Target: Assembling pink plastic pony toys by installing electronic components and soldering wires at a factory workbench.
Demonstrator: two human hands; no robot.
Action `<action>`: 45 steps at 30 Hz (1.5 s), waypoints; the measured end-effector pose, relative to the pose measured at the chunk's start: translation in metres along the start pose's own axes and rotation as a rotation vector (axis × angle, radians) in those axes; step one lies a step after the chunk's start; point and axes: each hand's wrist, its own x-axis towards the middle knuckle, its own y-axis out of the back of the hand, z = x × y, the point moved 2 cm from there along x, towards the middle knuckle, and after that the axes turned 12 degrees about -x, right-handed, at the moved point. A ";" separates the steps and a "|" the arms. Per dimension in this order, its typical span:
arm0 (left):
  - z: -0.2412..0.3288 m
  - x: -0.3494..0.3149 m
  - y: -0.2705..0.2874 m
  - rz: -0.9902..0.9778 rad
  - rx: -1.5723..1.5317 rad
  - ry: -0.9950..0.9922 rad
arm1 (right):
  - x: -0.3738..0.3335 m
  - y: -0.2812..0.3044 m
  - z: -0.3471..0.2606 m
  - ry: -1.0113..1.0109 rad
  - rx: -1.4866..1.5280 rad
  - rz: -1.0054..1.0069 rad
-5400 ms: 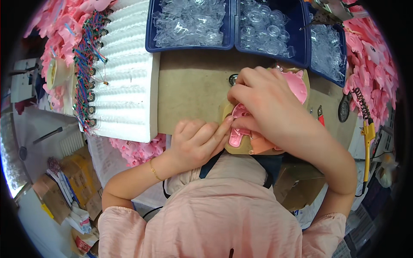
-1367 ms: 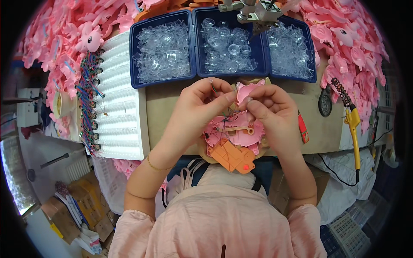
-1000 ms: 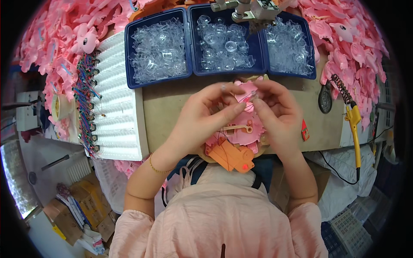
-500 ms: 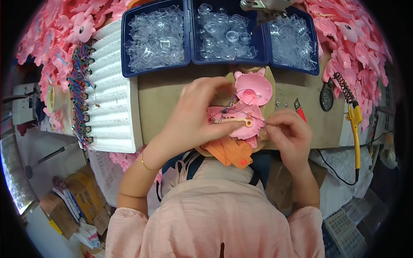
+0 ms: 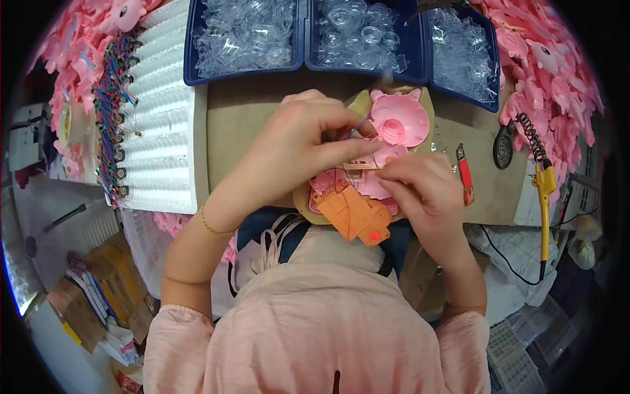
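A pink animal-shaped toy shell (image 5: 412,117) lies open on a tan holder (image 5: 425,100) in front of me, its round head part at the far end. My left hand (image 5: 314,134) is over the shell's left side, thumb and forefinger closed on a thin purple wire (image 5: 359,126). Beside the shell's body, my right hand (image 5: 425,194) has its fingertips pinched together; what they hold is hidden. Between the hands shows a narrow cream strip (image 5: 361,166). An orange plastic box (image 5: 354,213) with dark wires across it rests on the near part of the shell.
Blue bins (image 5: 303,33) of clear plastic parts stand at the back. White ridged foam (image 5: 161,125) with wired components (image 5: 111,131) is at left. A red-handled cutter (image 5: 465,174), a black oval object (image 5: 503,146) and a yellow soldering iron (image 5: 543,190) lie right. Pink shells (image 5: 548,85) pile up on both sides.
The wires have shifted, and some now cross the orange box. The cream strip, earlier lying across the shell under my left thumb, shows between my hands. My right hand has moved inward over the shell.
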 end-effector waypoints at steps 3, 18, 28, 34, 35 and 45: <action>-0.001 0.001 -0.008 0.108 0.001 0.019 | 0.007 -0.014 -0.001 0.019 -0.097 0.008; -0.007 -0.004 -0.011 0.263 -0.073 0.012 | 0.005 -0.030 -0.007 0.074 -0.251 -0.023; -0.008 -0.008 -0.016 0.242 -0.053 0.005 | 0.011 -0.026 -0.009 0.038 -0.286 -0.125; -0.008 -0.013 -0.022 0.291 0.178 -0.122 | 0.007 -0.029 -0.004 0.048 -0.333 -0.066; -0.008 -0.013 -0.023 0.303 0.175 -0.145 | 0.005 -0.027 -0.004 0.039 -0.321 -0.036; -0.009 -0.010 -0.024 0.322 0.095 -0.124 | 0.013 -0.031 -0.005 0.079 -0.287 -0.042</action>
